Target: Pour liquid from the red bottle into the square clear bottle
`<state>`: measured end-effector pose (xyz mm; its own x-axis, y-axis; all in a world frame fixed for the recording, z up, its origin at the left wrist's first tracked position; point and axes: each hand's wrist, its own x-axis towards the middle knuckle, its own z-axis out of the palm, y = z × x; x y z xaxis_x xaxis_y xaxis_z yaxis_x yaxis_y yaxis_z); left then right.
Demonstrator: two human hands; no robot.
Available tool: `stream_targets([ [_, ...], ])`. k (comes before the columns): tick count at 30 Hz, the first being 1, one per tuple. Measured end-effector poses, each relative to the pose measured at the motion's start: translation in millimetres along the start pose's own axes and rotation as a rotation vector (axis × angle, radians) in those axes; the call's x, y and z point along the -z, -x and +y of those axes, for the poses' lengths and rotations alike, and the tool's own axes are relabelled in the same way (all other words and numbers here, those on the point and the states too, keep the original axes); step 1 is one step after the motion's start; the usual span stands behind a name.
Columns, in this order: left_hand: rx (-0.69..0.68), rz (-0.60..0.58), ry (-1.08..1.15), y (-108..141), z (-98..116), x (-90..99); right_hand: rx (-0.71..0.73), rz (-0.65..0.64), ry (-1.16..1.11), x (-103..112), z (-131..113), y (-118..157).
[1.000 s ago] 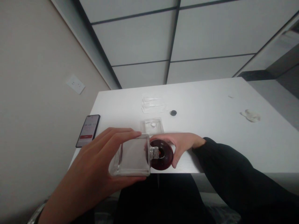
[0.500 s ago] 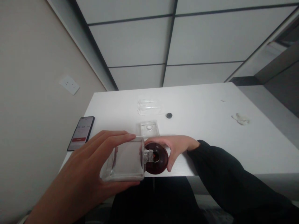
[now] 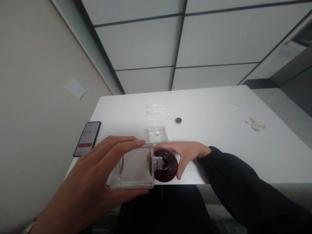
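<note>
My left hand (image 3: 104,165) is wrapped round a clear square glass bottle (image 3: 137,165), tipped on its side with its threaded neck pointing right. That neck is over the mouth of a round dark red vessel (image 3: 169,170); whether they touch I cannot tell. My right hand (image 3: 186,154) grips the vessel from its far and right sides, near the table's front edge. Just beyond the hands sits a clear square glass piece (image 3: 162,134) with a round opening. Any liquid in the tilted bottle is too faint to make out.
On the white table (image 3: 209,110) lie a phone (image 3: 87,138) at the left, clear plastic packaging (image 3: 157,111), a small dark round cap (image 3: 178,120) and a crumpled whitish scrap (image 3: 255,124) at the right. White panels stand behind the table.
The whole view has shifted slightly, so everything appears a little further right. Both hands keep their holds, and the bottle and vessel stay in nearly the same position relative to each other.
</note>
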<state>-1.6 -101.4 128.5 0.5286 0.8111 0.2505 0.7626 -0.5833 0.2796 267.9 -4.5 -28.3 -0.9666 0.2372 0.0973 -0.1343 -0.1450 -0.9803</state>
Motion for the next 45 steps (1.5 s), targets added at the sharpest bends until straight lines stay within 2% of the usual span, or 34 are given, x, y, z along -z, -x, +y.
stream_targets([
  [21, -0.003, -0.025, -0.043, 3.2, -1.1, -0.2, 0.053, -0.016, -0.009, -0.1, -1.7, -0.3],
  [28, -0.091, -0.008, -0.101, -2.4, -2.1, 0.2, 0.052, -0.012, -0.021, -0.5, -1.0, -0.4],
  [45, -0.109, -0.005, -0.127, -4.6, -0.3, 2.7, 0.053, -0.018, -0.045, -1.5, -1.4, 0.4],
])
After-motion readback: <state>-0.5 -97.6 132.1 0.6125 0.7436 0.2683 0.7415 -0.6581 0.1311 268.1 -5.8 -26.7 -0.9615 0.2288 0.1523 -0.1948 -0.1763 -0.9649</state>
